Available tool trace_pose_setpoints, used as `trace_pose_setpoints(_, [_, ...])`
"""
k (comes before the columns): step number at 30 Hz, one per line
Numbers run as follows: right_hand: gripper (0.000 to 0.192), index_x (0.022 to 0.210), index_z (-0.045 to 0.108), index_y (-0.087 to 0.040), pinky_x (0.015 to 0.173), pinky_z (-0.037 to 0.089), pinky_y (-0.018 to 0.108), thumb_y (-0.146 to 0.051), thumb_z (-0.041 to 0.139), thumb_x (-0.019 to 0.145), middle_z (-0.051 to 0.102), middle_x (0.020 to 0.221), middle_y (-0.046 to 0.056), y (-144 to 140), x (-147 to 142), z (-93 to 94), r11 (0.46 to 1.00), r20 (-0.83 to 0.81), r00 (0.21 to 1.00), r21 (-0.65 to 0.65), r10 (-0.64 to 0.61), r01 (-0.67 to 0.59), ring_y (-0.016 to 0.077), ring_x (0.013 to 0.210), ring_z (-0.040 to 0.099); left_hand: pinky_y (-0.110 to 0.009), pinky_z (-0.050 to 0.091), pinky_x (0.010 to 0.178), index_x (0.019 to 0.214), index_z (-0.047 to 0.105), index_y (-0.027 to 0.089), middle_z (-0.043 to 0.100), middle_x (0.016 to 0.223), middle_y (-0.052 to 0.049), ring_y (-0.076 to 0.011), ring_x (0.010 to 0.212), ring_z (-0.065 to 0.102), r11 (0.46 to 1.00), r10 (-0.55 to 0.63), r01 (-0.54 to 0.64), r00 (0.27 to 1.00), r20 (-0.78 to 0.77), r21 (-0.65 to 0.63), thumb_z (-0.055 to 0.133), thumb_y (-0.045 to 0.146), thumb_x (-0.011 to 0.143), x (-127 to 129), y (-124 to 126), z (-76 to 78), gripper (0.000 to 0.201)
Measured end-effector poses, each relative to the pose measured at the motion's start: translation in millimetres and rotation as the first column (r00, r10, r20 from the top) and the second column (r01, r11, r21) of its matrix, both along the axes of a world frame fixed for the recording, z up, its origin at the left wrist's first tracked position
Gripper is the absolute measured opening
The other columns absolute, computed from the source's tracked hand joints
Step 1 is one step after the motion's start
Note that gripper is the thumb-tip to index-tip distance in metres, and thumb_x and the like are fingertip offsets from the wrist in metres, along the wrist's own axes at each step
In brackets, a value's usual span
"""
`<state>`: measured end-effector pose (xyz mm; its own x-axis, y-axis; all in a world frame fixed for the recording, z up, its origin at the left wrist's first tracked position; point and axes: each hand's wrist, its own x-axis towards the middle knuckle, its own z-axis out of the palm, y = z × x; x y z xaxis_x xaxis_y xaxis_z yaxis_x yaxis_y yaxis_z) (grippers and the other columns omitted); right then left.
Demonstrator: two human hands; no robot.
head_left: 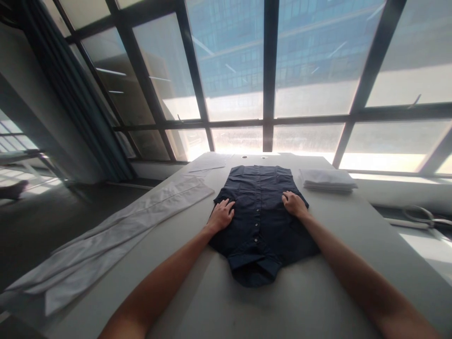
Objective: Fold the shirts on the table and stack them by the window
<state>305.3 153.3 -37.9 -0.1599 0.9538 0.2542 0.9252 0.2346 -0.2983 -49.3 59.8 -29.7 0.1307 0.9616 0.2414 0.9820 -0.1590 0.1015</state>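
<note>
A dark navy button-up shirt lies front side up on a white table, its collar toward me and its hem toward the window. Its row of buttons runs down the middle. No sleeves show at its sides. My left hand rests on the shirt's left edge, fingers spread and lying on the cloth. On the right edge lies my right hand, its fingers slightly bent and touching the fabric. Neither hand lifts the shirt; it lies mostly flat with small wrinkles.
White trousers or similar pale cloth stretch along the table's left side and hang past its edge. A stack of folded white cloth sits at the far right. Thin white sheets lie at the far left. Large windows stand behind.
</note>
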Motion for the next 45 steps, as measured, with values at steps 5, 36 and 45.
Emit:
trace_pose_setpoints(5, [0.051, 0.145, 0.058, -0.011, 0.117, 0.032, 0.037, -0.035, 0.040, 0.104, 0.053, 0.152, 0.020, -13.8, -8.8, 0.5, 0.999, 0.022, 0.999, 0.032, -0.032, 0.031, 0.0270, 0.144, 0.045, -0.049, 0.033, 0.121, 0.148, 0.057, 0.019, 0.048, 0.157, -0.016, -0.0322, 0.146, 0.043, 1.000, -0.009, 0.009, 1.000, 0.006, 0.005, 0.048, 0.031, 0.103, 0.4, -0.4, 1.7, 0.047])
trace_pose_setpoints(36, [0.054, 0.149, 0.053, -0.013, 0.120, 0.023, 0.051, -0.039, 0.040, 0.103, 0.044, 0.160, 0.019, -26.8, -23.1, -4.1, 0.997, 0.126, 0.992, -0.072, -0.010, 0.019, 0.0312, 0.149, 0.036, -0.027, 0.056, 0.078, 0.125, 0.069, 0.017, 0.078, 0.096, -0.004, -0.0233, 0.088, 0.073, 0.948, 0.312, -0.290, 0.928, 0.202, -0.131, 0.065, 0.016, 0.070, -133.8, 1.2, 91.3, 0.056])
trace_pose_setpoints(45, [0.054, 0.148, 0.054, -0.014, 0.119, 0.025, 0.052, -0.038, 0.040, 0.103, 0.045, 0.159, 0.018, -23.2, -22.9, -8.1, 0.998, 0.136, 0.991, -0.060, -0.010, 0.018, 0.0313, 0.149, 0.037, -0.049, 0.044, 0.111, 0.138, 0.061, 0.012, 0.062, 0.139, -0.022, -0.0343, 0.130, 0.057, 0.955, 0.277, -0.278, 0.961, 0.023, 0.108, 0.044, 0.019, 0.096, -76.9, -2.4, 56.3, 0.046])
